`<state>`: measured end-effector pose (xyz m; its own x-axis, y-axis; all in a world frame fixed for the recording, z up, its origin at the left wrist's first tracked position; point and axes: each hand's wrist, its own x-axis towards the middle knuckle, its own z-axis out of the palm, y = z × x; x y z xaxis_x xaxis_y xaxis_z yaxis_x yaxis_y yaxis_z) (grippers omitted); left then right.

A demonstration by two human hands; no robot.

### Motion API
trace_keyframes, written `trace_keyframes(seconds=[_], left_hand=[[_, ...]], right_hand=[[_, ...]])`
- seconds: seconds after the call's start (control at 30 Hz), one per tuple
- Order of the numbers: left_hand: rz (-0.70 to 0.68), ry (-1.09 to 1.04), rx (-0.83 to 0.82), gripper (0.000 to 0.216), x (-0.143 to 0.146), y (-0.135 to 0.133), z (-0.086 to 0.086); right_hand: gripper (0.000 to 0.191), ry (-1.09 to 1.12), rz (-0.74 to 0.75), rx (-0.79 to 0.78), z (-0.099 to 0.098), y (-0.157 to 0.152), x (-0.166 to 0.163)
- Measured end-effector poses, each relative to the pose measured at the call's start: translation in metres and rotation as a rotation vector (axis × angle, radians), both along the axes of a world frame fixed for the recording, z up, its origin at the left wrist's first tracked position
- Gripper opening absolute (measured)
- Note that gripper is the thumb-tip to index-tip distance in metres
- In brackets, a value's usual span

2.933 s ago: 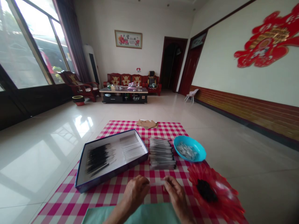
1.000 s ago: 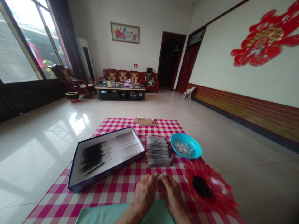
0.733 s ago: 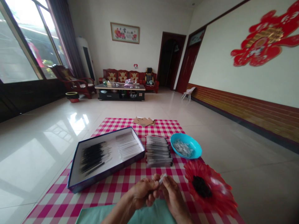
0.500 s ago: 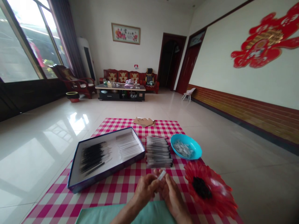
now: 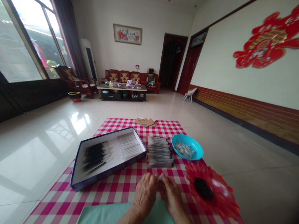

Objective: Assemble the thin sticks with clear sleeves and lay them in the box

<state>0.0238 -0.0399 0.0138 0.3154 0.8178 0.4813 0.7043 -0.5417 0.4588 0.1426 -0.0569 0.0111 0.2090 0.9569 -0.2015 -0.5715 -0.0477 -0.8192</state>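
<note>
My left hand (image 5: pixel 145 190) and my right hand (image 5: pixel 172 192) meet low in the middle, above the front of the table. Both are closed, fingertips together, on a small whitish pen cap (image 5: pixel 159 178); only a bit of it shows between the thumbs and fingers. Just beyond them lies a stack of clear pens (image 5: pixel 160 152) with dark ends. To the right a blue bowl (image 5: pixel 198 150) holds many small whitish caps. Nearer me is a red flower-shaped dish (image 5: pixel 219 189) with small black pieces at its centre.
A shallow blue-edged box (image 5: pixel 109 174) at left holds black pen refills (image 5: pixel 94 157) and clear pen tubes (image 5: pixel 130 145). Cardboard scraps (image 5: pixel 146 122) lie at the checked tablecloth's far edge. A green cloth (image 5: pixel 105 213) is in front of me. Beyond stand a coffee table (image 5: pixel 121 88) and sofa.
My left hand has turned back-up and both hands have closed in around the cap, which now shows much less. The view has shifted slightly.
</note>
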Motion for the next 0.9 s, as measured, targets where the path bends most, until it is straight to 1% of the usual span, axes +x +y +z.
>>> trace_keyframes(seconds=[0.1,0.17,0.23,0.3,0.4,0.43,0.47,0.5,0.53,0.57,0.67,0.73,0.8,0.87,0.9], left_hand=[[-0.096,-0.122,-0.148,0.016,-0.003,-0.001,0.007],[-0.150,-0.258,-0.290,0.017,-0.003,0.001,0.010],[-0.169,-0.407,-0.470,0.019,-0.002,0.006,0.010],[-0.206,-0.579,-0.738,0.027,-0.004,0.015,0.008],[-0.381,-0.833,-1.247,0.039,-0.011,0.029,0.003],[-0.440,-0.896,-1.388,0.040,-0.013,0.032,0.003],[-0.485,-0.946,-1.484,0.040,-0.015,0.035,0.002],[-0.511,-0.986,-1.522,0.040,-0.016,0.036,0.003],[-0.517,-1.016,-1.502,0.040,-0.015,0.036,0.004],[-0.505,-1.033,-1.427,0.040,-0.014,0.036,0.005],[-0.405,-0.990,-1.066,0.042,-0.007,0.034,0.007],[-0.306,-0.890,-0.836,0.038,-0.003,0.032,0.006],[-0.190,-0.766,-0.656,0.028,-0.002,0.030,0.004],[-0.106,-0.679,-0.545,0.018,-0.002,0.027,0.003],[-0.091,-0.667,-0.522,0.016,-0.002,0.026,0.003]], right_hand=[[0.022,-0.039,-0.016,0.011,0.002,-0.001,0.001],[0.021,-0.084,0.019,0.016,0.004,-0.001,0.004],[0.023,-0.143,0.072,0.022,0.009,0.001,0.008],[0.025,-0.202,0.120,0.037,0.016,0.004,0.012],[0.025,-0.269,0.185,0.090,0.030,0.010,0.015],[0.025,-0.284,0.203,0.109,0.035,0.012,0.014],[0.024,-0.289,0.216,0.123,0.038,0.014,0.012],[0.024,-0.278,0.216,0.130,0.040,0.016,0.010],[0.025,-0.246,0.202,0.128,0.041,0.018,0.007],[0.027,-0.199,0.177,0.119,0.040,0.019,0.004],[0.034,-0.067,0.078,0.077,0.031,0.025,-0.006],[0.036,-0.074,0.038,0.045,0.024,0.028,-0.012],[0.035,-0.126,-0.014,0.013,0.017,0.030,-0.017],[0.032,-0.162,-0.067,-0.007,0.013,0.031,-0.019],[0.031,-0.165,-0.084,-0.007,0.011,0.030,-0.019]])
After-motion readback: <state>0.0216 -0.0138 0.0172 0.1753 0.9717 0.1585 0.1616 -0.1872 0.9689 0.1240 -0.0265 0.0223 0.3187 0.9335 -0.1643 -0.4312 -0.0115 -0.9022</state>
